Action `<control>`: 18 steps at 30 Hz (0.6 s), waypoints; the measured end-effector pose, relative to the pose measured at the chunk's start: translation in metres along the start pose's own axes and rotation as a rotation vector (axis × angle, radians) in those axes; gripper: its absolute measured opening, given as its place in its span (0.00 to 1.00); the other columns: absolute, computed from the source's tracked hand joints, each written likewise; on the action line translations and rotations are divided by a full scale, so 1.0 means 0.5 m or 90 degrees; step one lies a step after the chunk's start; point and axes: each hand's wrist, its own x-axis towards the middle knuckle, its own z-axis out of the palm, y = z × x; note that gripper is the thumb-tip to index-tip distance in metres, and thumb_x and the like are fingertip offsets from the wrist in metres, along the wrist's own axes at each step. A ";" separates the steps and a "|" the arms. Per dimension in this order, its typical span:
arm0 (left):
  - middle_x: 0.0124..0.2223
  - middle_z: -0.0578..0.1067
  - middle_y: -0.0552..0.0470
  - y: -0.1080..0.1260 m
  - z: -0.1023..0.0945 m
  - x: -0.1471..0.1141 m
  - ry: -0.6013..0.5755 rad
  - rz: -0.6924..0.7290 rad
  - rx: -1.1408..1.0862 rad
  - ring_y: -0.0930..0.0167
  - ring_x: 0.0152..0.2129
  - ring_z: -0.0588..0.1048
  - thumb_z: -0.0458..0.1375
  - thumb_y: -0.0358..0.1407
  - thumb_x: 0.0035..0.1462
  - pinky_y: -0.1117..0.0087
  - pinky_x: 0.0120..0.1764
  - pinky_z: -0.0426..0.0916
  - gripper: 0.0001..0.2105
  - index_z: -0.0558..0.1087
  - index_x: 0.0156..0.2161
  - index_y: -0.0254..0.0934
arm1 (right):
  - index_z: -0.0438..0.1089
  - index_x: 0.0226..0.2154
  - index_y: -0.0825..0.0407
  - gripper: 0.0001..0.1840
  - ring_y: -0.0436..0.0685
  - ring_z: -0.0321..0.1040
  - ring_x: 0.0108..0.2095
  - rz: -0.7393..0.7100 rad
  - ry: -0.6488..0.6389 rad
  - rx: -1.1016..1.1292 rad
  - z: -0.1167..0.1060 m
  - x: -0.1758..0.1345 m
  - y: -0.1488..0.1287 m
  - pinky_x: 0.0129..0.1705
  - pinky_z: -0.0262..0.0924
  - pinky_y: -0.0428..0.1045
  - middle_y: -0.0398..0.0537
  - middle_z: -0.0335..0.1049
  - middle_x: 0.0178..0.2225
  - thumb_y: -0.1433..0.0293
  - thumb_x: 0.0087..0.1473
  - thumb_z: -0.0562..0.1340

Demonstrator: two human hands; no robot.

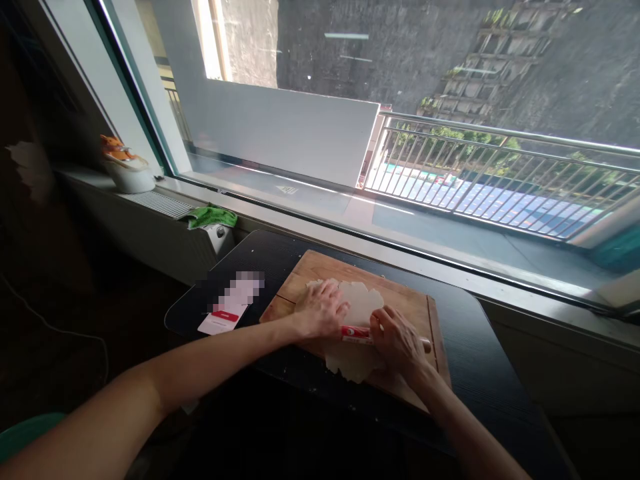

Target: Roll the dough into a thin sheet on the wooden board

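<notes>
Lying beneath the rolling pin is ragged-edged dough — bare board beyond.

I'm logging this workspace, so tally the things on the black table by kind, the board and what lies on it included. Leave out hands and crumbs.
Wooden board: 1
Dough sheet: 1
Rolling pin: 1
Pink-and-red flat item, partly pixelated, perhaps a phone: 1
Total: 4
</notes>
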 end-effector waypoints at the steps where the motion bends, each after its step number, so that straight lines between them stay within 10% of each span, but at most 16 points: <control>1: 0.63 0.68 0.38 0.005 0.007 -0.020 0.008 0.035 0.006 0.56 0.62 0.61 0.49 0.40 0.67 0.47 0.63 0.54 0.19 0.69 0.58 0.34 | 0.71 0.34 0.49 0.14 0.55 0.67 0.38 0.039 0.014 0.012 0.007 0.001 -0.010 0.39 0.55 0.48 0.48 0.73 0.35 0.68 0.63 0.51; 5: 0.63 0.68 0.42 0.001 0.012 -0.040 -0.012 0.210 0.001 0.59 0.64 0.58 0.47 0.40 0.68 0.48 0.67 0.44 0.19 0.69 0.59 0.38 | 0.71 0.44 0.50 0.14 0.58 0.65 0.45 0.101 0.043 0.050 0.028 0.018 -0.017 0.48 0.56 0.51 0.50 0.73 0.44 0.69 0.61 0.52; 12: 0.69 0.60 0.40 -0.018 0.006 0.121 -0.220 0.071 0.032 0.51 0.66 0.54 0.50 0.45 0.66 0.37 0.61 0.50 0.23 0.66 0.62 0.40 | 0.70 0.51 0.55 0.21 0.63 0.61 0.53 0.182 0.054 0.052 0.013 0.134 0.014 0.54 0.54 0.55 0.57 0.70 0.51 0.67 0.63 0.50; 18: 0.69 0.59 0.43 -0.006 0.020 0.024 -0.120 0.059 -0.002 0.56 0.67 0.55 0.48 0.44 0.67 0.45 0.64 0.50 0.23 0.64 0.64 0.41 | 0.68 0.55 0.49 0.22 0.64 0.55 0.62 0.099 0.012 0.035 0.034 0.057 0.006 0.61 0.48 0.59 0.53 0.66 0.59 0.61 0.63 0.52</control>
